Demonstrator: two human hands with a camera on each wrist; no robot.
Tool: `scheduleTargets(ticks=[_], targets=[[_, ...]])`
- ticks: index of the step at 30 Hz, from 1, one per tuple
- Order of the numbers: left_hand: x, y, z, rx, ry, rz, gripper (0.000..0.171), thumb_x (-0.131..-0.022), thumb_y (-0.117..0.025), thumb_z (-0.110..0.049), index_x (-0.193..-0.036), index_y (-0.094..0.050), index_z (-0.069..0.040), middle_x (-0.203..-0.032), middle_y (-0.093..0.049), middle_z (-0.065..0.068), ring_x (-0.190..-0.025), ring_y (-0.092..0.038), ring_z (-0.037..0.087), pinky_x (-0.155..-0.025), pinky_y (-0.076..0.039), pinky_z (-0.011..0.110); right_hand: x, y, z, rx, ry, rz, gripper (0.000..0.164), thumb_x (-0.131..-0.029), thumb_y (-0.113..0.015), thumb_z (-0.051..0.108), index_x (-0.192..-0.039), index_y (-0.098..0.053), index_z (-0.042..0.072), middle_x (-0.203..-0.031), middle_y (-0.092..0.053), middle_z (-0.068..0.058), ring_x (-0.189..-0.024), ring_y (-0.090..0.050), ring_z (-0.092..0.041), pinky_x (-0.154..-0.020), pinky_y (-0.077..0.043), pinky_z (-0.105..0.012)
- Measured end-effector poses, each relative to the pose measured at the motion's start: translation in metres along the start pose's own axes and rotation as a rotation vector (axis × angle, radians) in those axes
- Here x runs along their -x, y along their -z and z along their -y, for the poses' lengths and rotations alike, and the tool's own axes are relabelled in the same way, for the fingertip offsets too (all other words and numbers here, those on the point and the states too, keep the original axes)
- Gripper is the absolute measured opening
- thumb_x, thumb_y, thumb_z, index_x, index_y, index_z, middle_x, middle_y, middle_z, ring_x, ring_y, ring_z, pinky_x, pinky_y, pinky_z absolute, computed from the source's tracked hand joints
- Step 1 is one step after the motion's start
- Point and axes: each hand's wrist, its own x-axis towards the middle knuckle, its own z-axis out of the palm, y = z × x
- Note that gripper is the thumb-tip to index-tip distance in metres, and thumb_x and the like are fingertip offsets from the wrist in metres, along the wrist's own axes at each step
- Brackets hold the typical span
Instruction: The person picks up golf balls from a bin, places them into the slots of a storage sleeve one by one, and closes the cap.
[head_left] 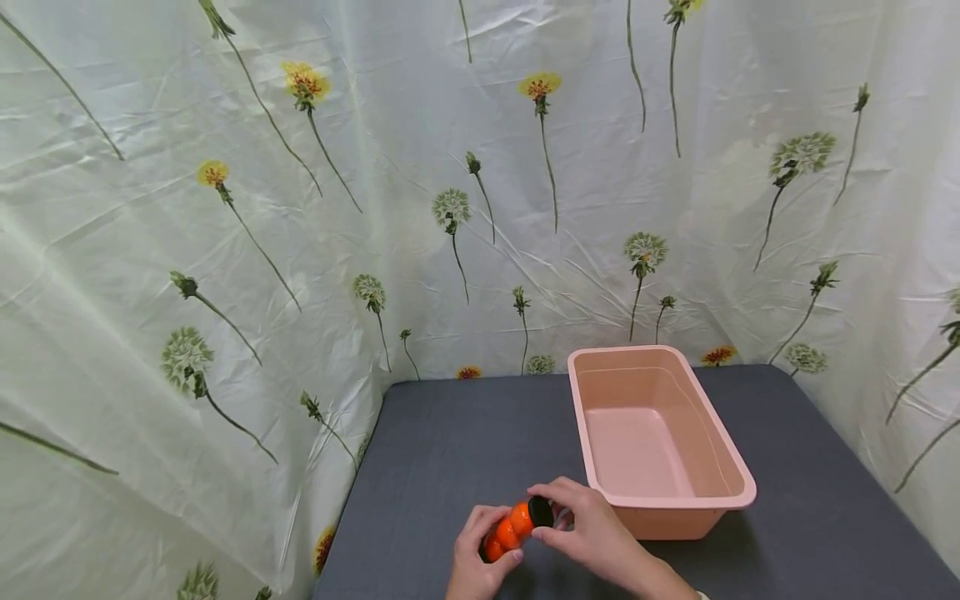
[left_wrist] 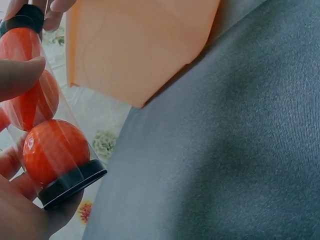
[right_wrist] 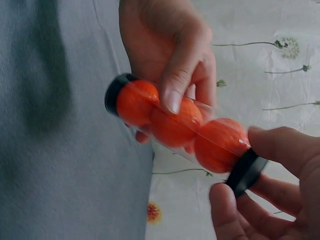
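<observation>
A clear plastic tube (right_wrist: 176, 122) with a black cap at each end holds three orange balls in a row, their surfaces dimpled in the left wrist view. My left hand (head_left: 481, 554) grips the tube around its middle and lower part, thumb laid across the clear wall. At the upper end, my right hand (head_left: 588, 525) pinches the black cap (right_wrist: 246, 171) between thumb and fingers. The other black cap (left_wrist: 72, 182) sits on the end by my left palm. The tube is tilted, held over the table's near part.
A pink plastic basin (head_left: 660, 508) stands on the dark grey table (head_left: 465, 433), just beyond and to the right of my hands; its inside shows no contents. A white curtain (head_left: 420, 208) printed with dandelions hangs behind and along the sides.
</observation>
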Motion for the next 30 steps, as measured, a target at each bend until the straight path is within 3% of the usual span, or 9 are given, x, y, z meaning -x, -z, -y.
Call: scheduleTargets(ticks=[2, 8, 14, 21, 30], targets=[[0.0, 0.0, 0.0, -0.011, 0.006, 0.005, 0.054, -0.076, -0.086, -0.008, -0.125, -0.068, -0.021, -0.111, -0.06, -0.001, -0.099, -0.062, 0.017, -0.088, -0.052, 0.03, 0.0, 0.003, 0.001, 0.031, 0.004, 0.029, 0.043, -0.086, -0.082, 0.03, -0.126, -0.069, 0.02, -0.101, -0.063, 0.008, -0.079, -0.06, -0.01, -0.071, -0.056, -0.024], [0.0, 0.003, -0.003, -0.027, 0.103, 0.057, 0.053, -0.078, -0.085, -0.011, -0.126, -0.068, -0.027, -0.113, -0.058, -0.004, -0.101, -0.059, 0.015, -0.089, -0.051, 0.028, -0.002, 0.011, 0.004, 0.098, 0.004, 0.095, 0.041, -0.086, -0.081, 0.03, -0.124, -0.07, 0.018, -0.096, -0.06, 0.01, -0.076, -0.057, -0.008, -0.069, -0.055, -0.024], [-0.001, 0.002, -0.006, -0.046, 0.063, 0.079, 0.053, -0.079, -0.084, -0.009, -0.126, -0.068, -0.026, -0.114, -0.057, -0.004, -0.1, -0.059, 0.015, -0.088, -0.052, 0.029, -0.005, 0.015, 0.007, 0.117, -0.003, 0.137, 0.042, -0.086, -0.081, 0.029, -0.125, -0.07, 0.016, -0.097, -0.062, 0.012, -0.074, -0.057, -0.007, -0.069, -0.056, -0.025], [-0.001, 0.002, -0.004, -0.068, 0.094, 0.099, 0.053, -0.08, -0.084, -0.012, -0.126, -0.067, -0.03, -0.113, -0.057, -0.006, -0.099, -0.058, 0.013, -0.086, -0.052, 0.028, -0.007, 0.017, 0.009, 0.109, -0.041, 0.18, 0.041, -0.086, -0.08, 0.029, -0.125, -0.071, 0.016, -0.1, -0.068, 0.013, -0.075, -0.059, -0.004, -0.072, -0.055, -0.023], [-0.002, 0.0, -0.002, -0.117, 0.005, 0.102, 0.054, -0.082, -0.083, -0.012, -0.13, -0.065, -0.028, -0.115, -0.056, -0.007, -0.098, -0.058, 0.011, -0.086, -0.052, 0.029, -0.007, 0.018, 0.007, 0.09, -0.066, 0.172, 0.041, -0.086, -0.08, 0.03, -0.123, -0.072, 0.017, -0.099, -0.071, 0.01, -0.072, -0.062, -0.004, -0.072, -0.055, -0.02]])
